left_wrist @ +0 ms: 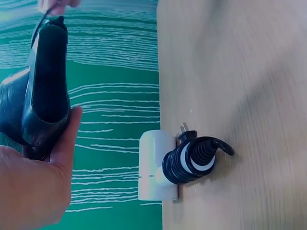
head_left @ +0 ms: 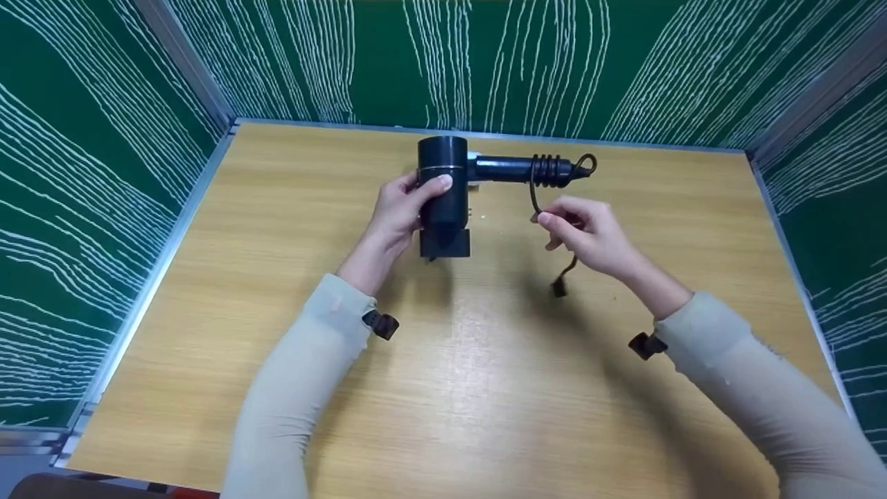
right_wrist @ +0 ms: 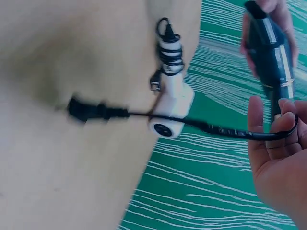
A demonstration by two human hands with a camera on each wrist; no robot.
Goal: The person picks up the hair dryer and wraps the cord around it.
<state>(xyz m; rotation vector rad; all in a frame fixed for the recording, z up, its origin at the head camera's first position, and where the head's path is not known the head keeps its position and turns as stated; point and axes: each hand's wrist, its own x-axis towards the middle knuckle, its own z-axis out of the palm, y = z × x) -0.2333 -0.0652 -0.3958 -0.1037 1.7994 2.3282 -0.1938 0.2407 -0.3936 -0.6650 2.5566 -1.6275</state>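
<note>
A black hair dryer point(head_left: 443, 201) is held up over the table, its handle point(head_left: 502, 168) pointing right. My left hand point(head_left: 400, 211) grips its barrel, thumb across the near side. Several turns of black cord point(head_left: 547, 170) wrap the end of the handle. My right hand point(head_left: 589, 232) pinches the loose length of that cord just below the handle, and the plug point(head_left: 558, 286) dangles beneath the fingers. In the left wrist view, a white hair dryer point(left_wrist: 156, 165) lies on the table with its own cord wound round its handle; the black one mostly hides it in the head view.
The wooden table point(head_left: 457, 388) has a metal edge strip along its back and sides. Green walls point(head_left: 513, 62) with wavy white lines enclose it at the back, left and right. A dark rounded object point(head_left: 97, 487) shows at the lower left corner.
</note>
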